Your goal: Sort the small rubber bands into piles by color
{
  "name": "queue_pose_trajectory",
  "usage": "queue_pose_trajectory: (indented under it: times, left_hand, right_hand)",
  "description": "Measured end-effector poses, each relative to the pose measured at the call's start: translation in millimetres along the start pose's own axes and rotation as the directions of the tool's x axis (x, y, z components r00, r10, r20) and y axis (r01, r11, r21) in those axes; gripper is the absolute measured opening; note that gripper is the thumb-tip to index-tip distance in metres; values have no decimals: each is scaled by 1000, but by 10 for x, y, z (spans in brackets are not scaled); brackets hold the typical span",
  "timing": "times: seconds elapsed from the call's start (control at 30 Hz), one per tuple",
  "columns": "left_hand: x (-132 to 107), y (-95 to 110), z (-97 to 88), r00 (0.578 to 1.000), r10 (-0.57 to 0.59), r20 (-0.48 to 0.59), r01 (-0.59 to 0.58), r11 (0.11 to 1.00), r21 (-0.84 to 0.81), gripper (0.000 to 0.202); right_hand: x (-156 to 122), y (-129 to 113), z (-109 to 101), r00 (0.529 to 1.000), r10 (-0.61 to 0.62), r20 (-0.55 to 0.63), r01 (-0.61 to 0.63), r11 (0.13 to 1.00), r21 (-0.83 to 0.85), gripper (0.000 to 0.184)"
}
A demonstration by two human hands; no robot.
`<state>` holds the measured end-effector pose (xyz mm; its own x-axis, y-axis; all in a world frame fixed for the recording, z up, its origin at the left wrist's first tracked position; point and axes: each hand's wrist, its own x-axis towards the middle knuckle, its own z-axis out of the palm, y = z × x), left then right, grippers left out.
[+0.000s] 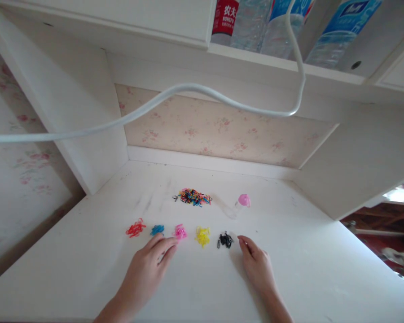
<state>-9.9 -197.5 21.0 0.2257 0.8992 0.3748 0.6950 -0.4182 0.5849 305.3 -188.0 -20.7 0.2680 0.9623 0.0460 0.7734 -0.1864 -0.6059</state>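
Note:
On a white desk (pixel 306 269) lie small rubber bands sorted by colour in a row: a red pile (pixel 135 229), a blue pile (pixel 157 230), a pink pile (pixel 180 232), a yellow pile (pixel 202 235) and a black pile (pixel 225 240). Behind them sits a mixed-colour heap (pixel 193 197). My left hand (pixel 151 264) lies flat on the desk, fingers stretched out, fingertips just below the pink pile. My right hand (pixel 256 262) rests on the desk with fingers extended, fingertips just right of the black pile. Neither hand holds anything I can see.
A clear small container with a pink cap (pixel 240 202) lies right of the mixed heap. A white cable (pixel 188 89) hangs across the view. Water bottles (pixel 279 22) stand on the shelf above. Desk side panels rise left and right; floral wallpaper is behind.

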Motion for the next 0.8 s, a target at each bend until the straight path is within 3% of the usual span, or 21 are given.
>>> queue_pose_trajectory:
  times: [0.1,0.17,0.27,0.33,0.47,0.63,0.8]
  left_hand:
    - [-278,-353,-226,980,-162,-117,165,986,14,23]
    - [-427,-586,-322,953,-243,-184,254,967,39,26]
    - [-563,-852,-377,921,-326,-211,344,937,53,29]
    - [-601,-943,-368,921,-338,-195,353,934,49,30]
    - [-620,-963,-309,946,-300,-120,307,951,41,30]
    - [-633,-907,-265,960,-264,-92,269,962,46,26]
    - [-633,-869,-273,957,-275,-91,277,961,12,25]
  right_hand:
    - [-126,-96,58,994,-109,-19,108,992,-58,41]
    - [-248,-218,131,979,-203,27,205,969,-138,38]
    - [-389,-424,245,947,-291,139,317,918,-239,34]
    - [-412,-517,291,947,-279,161,317,899,-303,34]
    - [-349,-555,286,975,-194,110,222,900,-374,37]
    - [-343,-591,237,975,-217,51,223,940,-258,41]
    - [-272,-913,287,966,-241,96,255,949,-184,41]
